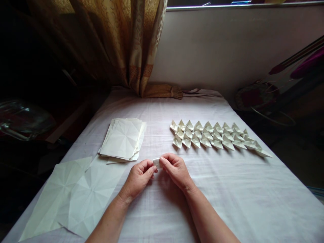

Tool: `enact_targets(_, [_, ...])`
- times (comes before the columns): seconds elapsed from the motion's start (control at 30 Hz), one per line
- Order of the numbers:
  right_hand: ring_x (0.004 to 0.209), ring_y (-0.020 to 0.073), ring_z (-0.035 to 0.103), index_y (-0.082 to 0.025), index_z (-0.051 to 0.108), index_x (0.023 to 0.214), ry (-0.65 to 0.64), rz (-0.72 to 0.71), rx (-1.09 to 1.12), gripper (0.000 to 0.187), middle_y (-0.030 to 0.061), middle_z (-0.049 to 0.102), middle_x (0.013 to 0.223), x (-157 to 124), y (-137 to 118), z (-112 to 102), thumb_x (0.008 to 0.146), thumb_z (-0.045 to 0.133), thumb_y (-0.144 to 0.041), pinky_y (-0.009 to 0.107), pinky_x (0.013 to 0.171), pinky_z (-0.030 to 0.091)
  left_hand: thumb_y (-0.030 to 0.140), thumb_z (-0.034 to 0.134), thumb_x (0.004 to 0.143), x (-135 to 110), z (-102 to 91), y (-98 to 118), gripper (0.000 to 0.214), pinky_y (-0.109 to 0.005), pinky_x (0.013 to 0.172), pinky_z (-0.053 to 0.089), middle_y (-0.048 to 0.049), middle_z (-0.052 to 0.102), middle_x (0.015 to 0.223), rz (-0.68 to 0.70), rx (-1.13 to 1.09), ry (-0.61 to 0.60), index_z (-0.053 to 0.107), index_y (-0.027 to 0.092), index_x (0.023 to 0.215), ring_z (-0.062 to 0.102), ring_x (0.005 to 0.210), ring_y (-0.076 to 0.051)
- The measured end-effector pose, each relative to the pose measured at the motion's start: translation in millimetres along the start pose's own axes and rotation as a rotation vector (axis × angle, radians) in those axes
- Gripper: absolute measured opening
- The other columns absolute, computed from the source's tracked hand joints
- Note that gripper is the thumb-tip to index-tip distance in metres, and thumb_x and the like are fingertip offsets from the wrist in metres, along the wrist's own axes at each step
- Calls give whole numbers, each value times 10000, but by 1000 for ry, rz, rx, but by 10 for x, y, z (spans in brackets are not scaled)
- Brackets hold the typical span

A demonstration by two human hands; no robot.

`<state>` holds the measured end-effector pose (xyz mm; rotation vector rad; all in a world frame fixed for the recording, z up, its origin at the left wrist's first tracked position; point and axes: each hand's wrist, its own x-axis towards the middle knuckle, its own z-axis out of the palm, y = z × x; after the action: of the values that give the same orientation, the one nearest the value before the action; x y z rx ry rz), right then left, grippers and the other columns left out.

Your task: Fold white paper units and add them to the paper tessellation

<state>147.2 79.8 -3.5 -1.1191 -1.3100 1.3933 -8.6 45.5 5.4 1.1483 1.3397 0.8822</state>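
Between my two hands is a small folded piece of white paper, pinched from both sides just above the cloth. My left hand grips its left edge with thumb and fingers, and my right hand pinches its right edge. The fingers cover most of the paper, so its full shape is hidden. Beyond the right hand, folded paper boats stand in rows close together. A stack of creased paper sheets lies beyond the left hand.
Large creased sheets overlap at the left front of the table, which a pale cloth covers. A gold curtain hangs down to the far edge, before a pale wall. A bag-like object sits off the right side.
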Motion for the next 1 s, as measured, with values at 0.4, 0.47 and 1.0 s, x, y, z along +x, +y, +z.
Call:
enact_targets(0.4, [515, 96, 448, -171, 643, 716, -11, 0, 43, 263, -34, 537, 558, 0, 39, -13, 758, 657, -430, 217, 508, 391, 429, 596, 811, -1, -13, 23, 270, -208, 535, 429, 26, 563, 602, 105, 128, -20, 602, 160, 779, 527, 544, -109])
enact_targets(0.47, [535, 104, 480, -172, 644, 707, -4, -18, 32, 256, -22, 573, 582, -3, 44, -8, 763, 655, -422, 221, 527, 413, 424, 599, 810, -8, -15, 36, 259, -200, 506, 413, 27, 568, 604, 105, 107, -23, 612, 165, 815, 525, 533, -108])
enact_targets(1.0, [546, 103, 488, -172, 663, 727, -98, -27, 15, 318, -17, 576, 587, 0, 37, -48, 797, 648, -482, 217, 530, 414, 543, 720, 704, 13, 28, -31, 406, -191, 472, 396, 28, 564, 608, 50, -52, 94, 629, 151, 757, 482, 494, -82])
